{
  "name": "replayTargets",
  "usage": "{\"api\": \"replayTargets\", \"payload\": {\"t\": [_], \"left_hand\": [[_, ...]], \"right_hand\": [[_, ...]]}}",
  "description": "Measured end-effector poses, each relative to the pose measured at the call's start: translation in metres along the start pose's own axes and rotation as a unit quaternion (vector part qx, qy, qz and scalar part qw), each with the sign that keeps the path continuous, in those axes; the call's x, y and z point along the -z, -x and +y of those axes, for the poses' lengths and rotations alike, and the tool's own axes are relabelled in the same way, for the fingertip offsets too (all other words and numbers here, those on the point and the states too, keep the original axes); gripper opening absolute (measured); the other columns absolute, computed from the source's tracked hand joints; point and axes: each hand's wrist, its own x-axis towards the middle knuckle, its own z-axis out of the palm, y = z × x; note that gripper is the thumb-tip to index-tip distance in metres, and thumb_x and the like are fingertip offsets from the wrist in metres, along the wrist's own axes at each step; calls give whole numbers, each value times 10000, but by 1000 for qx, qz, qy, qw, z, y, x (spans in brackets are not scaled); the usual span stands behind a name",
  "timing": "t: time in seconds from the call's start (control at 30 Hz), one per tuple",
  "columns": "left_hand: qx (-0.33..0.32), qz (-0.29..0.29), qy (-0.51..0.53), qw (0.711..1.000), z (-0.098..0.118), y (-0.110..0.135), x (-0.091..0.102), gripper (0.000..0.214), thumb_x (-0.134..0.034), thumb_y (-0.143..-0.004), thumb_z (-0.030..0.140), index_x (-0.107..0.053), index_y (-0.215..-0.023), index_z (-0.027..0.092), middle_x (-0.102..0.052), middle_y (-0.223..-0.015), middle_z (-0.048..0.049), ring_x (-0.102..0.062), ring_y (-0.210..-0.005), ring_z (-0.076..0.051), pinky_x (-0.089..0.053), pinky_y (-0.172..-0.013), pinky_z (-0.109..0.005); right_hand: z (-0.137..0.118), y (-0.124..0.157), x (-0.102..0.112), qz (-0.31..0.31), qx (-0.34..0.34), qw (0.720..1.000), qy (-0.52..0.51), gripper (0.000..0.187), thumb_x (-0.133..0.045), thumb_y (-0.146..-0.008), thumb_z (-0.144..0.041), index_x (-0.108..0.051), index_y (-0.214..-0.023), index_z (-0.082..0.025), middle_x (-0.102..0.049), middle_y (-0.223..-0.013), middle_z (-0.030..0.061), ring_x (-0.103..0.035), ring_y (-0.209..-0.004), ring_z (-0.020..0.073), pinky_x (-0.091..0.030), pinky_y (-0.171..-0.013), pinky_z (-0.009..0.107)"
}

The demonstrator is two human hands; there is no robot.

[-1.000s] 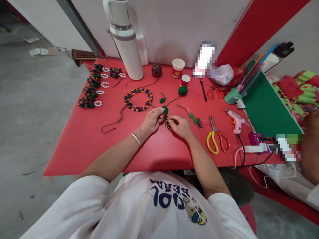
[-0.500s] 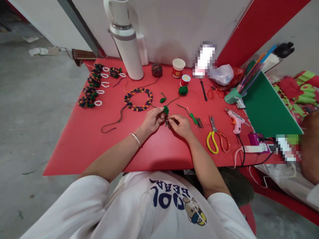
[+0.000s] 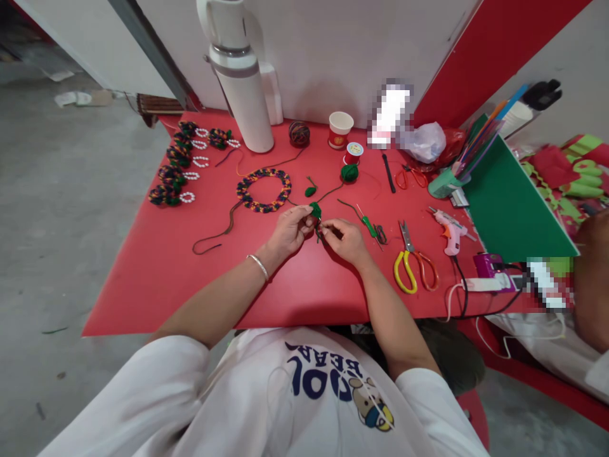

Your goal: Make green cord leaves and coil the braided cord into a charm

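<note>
In the middle of the frame, the left hand point(image 3: 295, 227) pinched a small green yarn piece point(image 3: 316, 209) between thumb and fingers, just above the table point(image 3: 190, 292). Close to its right, the right hand point(image 3: 345, 241) had its thumb and forefinger pressed together on a thin thing point(image 3: 321, 225) at the lower edge of that piece, too small to identify. A few dark strands point(image 3: 318, 238) hung between the hands. Above them, slightly right of centre, sat a green yarn ball point(image 3: 349, 172), with a strand running from it down toward the held piece. A little green leaf shape point(image 3: 310, 191) lay near that strand. Left of centre was a multicoloured yarn ring point(image 3: 240, 190), and toward the upper left stood several dark yarn bunches point(image 3: 165, 194) beside loops of white beads point(image 3: 187, 198). Just right of the right hand lay a green-handled hook point(image 3: 368, 226); farther right were scissors point(image 3: 406, 238) with one yellow and one orange handle, and a pink glue gun point(image 3: 453, 236). At the top, a white bottle point(image 3: 247, 101) and a paper cup point(image 3: 340, 132) stood upright near the wall point(image 3: 323, 57).
</note>
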Motion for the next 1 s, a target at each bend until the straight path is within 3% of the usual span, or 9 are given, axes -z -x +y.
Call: {"api": "replayTargets", "payload": {"t": [0.4, 0.7, 1.0], "left_hand": [[-2, 5, -14, 1000, 2, 2, -1, 357, -843, -691, 326, -521, -658, 177, -465, -533, 59, -396, -438, -48, -251, -428, -176], [-21, 21, -32, 999, 2, 4, -4, 278, -859, -640, 302, -630, -694, 153, -491, -517, 46, -398, -438, -53, -239, -419, -182], [-9, 35, -8, 999, 3, 2, -3, 247, -809, -660, 275, -591, -661, 161, -461, -511, 55, -390, -425, -54, -241, -422, -191]], "right_hand": [[2, -1, 0, -2, 8, 1000, 7, 171, -601, -956, -279, -759, -984, -221, -786, -935, 60, -708, -823, 185, -544, -792, 310], [-1, -1, 4, 1, -3, 999, -34, 174, -602, -946, -294, -760, -957, -221, -790, -921, 55, -717, -821, 184, -558, -783, 306], [1, 0, 3, -10, -6, 999, -33, 166, -605, -949, -275, -758, -967, -215, -793, -925, 55, -725, -835, 184, -556, -800, 309]]}}
